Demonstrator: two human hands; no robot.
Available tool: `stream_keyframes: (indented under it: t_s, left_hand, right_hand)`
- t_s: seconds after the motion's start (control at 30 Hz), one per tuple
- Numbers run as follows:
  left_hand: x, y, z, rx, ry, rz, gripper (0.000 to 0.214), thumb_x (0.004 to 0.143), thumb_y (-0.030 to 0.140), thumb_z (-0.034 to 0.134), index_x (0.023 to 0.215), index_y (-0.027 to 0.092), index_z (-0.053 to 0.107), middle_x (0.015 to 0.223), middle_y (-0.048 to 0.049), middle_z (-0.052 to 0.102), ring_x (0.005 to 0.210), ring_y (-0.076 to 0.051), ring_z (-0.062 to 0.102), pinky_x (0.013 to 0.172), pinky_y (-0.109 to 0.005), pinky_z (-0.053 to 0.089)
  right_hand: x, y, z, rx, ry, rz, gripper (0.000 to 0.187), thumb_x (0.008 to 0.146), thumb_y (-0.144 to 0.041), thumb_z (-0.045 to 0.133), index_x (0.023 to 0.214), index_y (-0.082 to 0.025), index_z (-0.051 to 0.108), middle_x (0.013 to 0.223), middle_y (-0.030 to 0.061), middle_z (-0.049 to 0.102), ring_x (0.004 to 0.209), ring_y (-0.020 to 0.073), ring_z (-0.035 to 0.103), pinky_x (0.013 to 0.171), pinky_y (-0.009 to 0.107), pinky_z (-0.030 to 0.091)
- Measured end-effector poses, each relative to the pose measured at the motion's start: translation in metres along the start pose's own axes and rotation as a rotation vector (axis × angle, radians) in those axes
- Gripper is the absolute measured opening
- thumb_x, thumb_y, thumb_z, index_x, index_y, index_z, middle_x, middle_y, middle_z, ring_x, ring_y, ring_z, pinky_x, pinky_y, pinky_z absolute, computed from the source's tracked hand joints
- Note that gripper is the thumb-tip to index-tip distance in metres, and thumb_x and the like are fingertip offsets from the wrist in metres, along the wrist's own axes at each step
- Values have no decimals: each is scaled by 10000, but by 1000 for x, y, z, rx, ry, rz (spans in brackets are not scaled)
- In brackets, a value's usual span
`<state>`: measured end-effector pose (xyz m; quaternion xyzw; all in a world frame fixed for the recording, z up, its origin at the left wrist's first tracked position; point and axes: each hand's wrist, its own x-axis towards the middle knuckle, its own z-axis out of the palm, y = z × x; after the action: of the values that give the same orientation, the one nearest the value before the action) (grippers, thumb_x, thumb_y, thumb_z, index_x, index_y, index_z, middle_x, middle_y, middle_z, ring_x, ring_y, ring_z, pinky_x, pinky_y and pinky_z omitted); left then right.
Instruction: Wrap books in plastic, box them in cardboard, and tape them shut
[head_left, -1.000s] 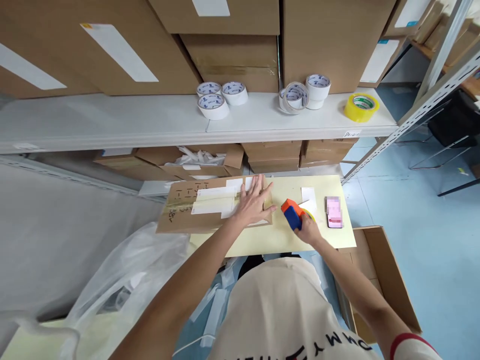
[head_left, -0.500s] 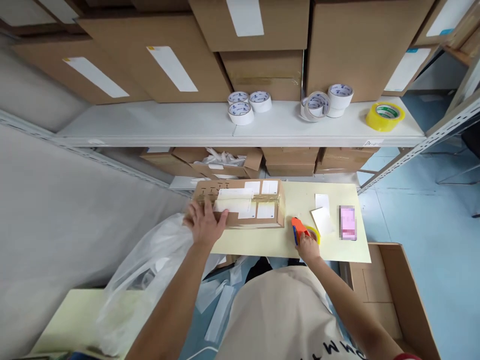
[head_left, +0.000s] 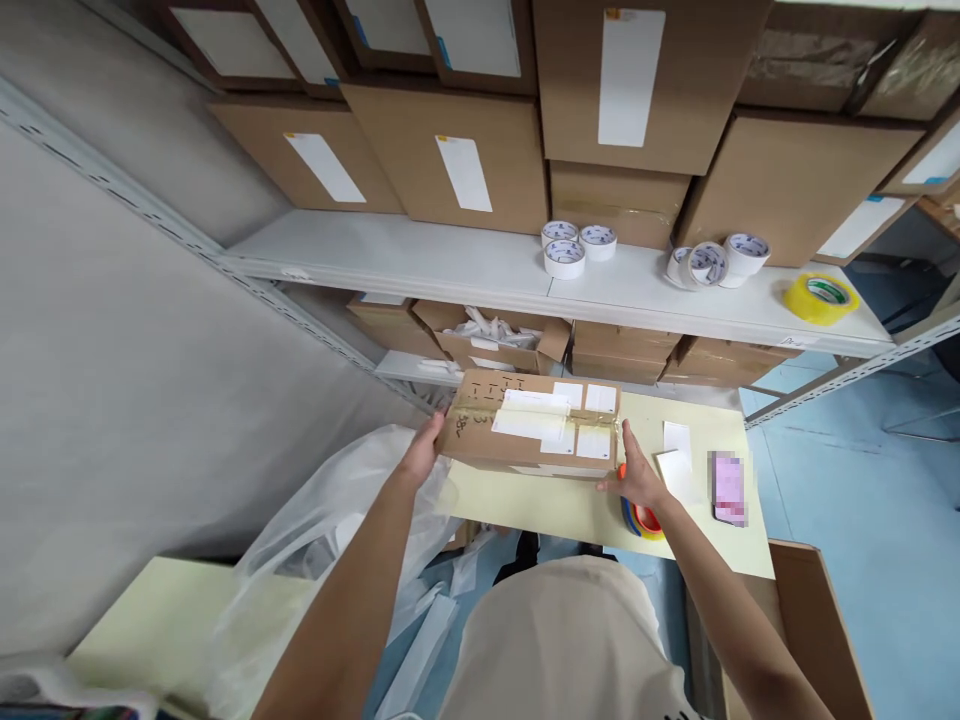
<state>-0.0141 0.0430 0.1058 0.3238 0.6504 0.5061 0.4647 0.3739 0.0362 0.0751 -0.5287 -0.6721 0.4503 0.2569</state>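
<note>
A taped cardboard box (head_left: 487, 455) with white labels and black handwriting on top is between my two hands over the front table. My left hand (head_left: 424, 450) grips its left end, fingers partly hidden behind the corner. At the right end, my right hand (head_left: 639, 475) holds the box, its fingers along the side and its thumb at the lower front corner. Just below that hand, an orange and blue tape dispenser (head_left: 643, 520) lies on the table, partly covered by the hand.
White papers (head_left: 677, 470) and a pixelated pink phone (head_left: 729, 488) lie on the table (head_left: 540, 500). Tape rolls (head_left: 564, 260) and large cartons stand on the shelf (head_left: 405, 255). A clear plastic bag (head_left: 322, 520) hangs at left; an open carton (head_left: 814, 610) is at right.
My right hand has let go of the tape dispenser and moved to the box's right end. My left hand has shifted from the box's top to its left end. The view has turned.
</note>
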Motion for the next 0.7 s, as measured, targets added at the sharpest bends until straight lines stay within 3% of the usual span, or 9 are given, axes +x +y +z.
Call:
stream_keyframes:
  t_s: [0.1,0.27,0.4,0.5,0.6,0.7]
  left_hand:
    - [1,-6,-2,-144,-127,-131,869,581,875,547,1075,176,697,1142,-144,726,1298,-376,515,1034,-498,470]
    - [-7,-29,-12,-197,-260,-160,1004,561,974,381,1150,217,677,1171,-137,715,1285,-373,530,1007,-505,476]
    - [-7,-43,-18,-205,-313,-167,1068,491,1001,389,1164,218,663,1191,-147,703,1299,-369,515,991,-494,487]
    - [0,-42,-20,-199,-307,-156,1048,504,995,381,1138,210,664,1168,-147,709,1314,-365,497,970,-495,502]
    - [9,-30,-26,-193,-295,-73,972,503,959,462,1074,201,673,1157,-147,711,1310,-373,495,972,-487,501]
    - [18,-17,-36,-200,-290,65,845,483,810,673,1062,194,643,1167,-140,704,1257,-381,542,986,-477,491]
  right_hand:
    - [-2,-1,17,182,65,-45,1138,717,-419,728,1564,-264,-16,1608,149,250,1439,278,344,1120,473,370]
    - [-11,-5,35,256,137,-36,1050,755,-508,676,1566,-278,50,1567,130,345,1380,279,432,980,425,512]
    - [-15,-13,43,152,205,13,984,755,-460,686,1556,-265,149,1508,136,438,1324,277,495,953,406,521]
    - [-17,-26,47,93,245,28,912,762,-411,673,1538,-260,217,1452,124,513,1280,267,538,974,407,502]
    - [-14,-42,46,149,314,4,903,724,-421,697,1505,-232,283,1399,125,562,1247,275,564,979,412,496]
    - [-5,-56,44,161,444,41,846,758,-507,645,1461,-167,317,1324,171,606,1151,285,624,904,405,527]
